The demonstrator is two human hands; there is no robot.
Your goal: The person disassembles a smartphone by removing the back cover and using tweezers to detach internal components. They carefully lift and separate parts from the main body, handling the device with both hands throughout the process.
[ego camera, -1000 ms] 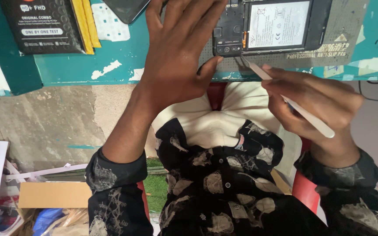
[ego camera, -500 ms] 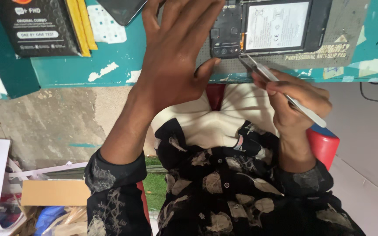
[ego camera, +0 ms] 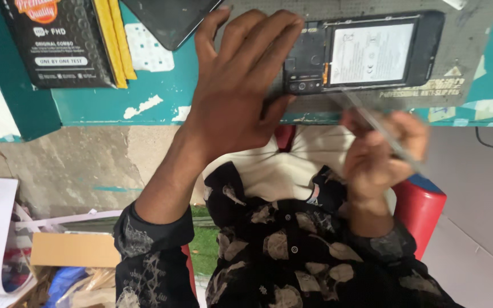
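An opened phone with its back cover off lies on a grey mat on the teal table; its white-labelled battery shows. My left hand lies flat with fingers spread, its fingertips on the phone's camera end. My right hand is at the table's near edge, below the phone, blurred by motion. It grips a thin pale tweezers-like tool whose tip points up at the phone's lower edge.
A black box with yellow strips beside it lies at the table's left. A dark phone panel rests at the top. A red stool is under me; cardboard and papers lie on the floor at left.
My right hand has drawn back toward the table edge and turned, and the tool now points up at the phone's lower edge. My left hand has stayed on the phone.
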